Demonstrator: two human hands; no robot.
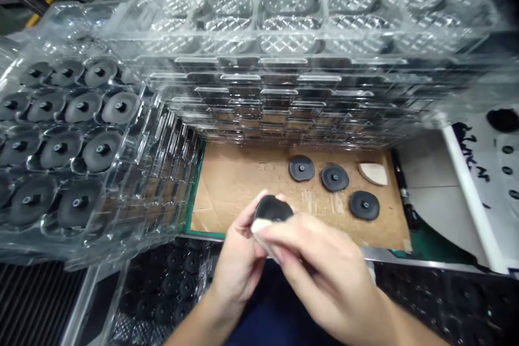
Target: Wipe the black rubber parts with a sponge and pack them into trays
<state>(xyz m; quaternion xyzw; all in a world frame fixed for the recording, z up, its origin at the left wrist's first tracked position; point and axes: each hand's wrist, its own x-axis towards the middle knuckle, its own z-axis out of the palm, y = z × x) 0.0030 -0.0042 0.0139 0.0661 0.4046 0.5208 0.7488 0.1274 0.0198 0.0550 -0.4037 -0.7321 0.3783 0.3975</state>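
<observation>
My left hand (240, 259) is closed around the edge of a black rounded disc (272, 207), held above the near edge of the cardboard. My right hand (324, 259) pinches a small white pad (261, 225) and presses it to the near rim of that disc. The lower part of the disc is hidden behind my fingers. On the cardboard sheet (231, 173) lie more black discs, each with a small central stub: one disc (301, 168), a second disc (334, 178) and a third disc (364, 205). A cream wedge-shaped piece (373, 173) rests near the right corner.
Stacked clear plastic trays (284, 59) rise along the back. At the left, another tray stack (133, 135) holds several black discs. A white panel (472, 194) with handwriting borders the right. More filled trays (162, 286) sit below the bench edge.
</observation>
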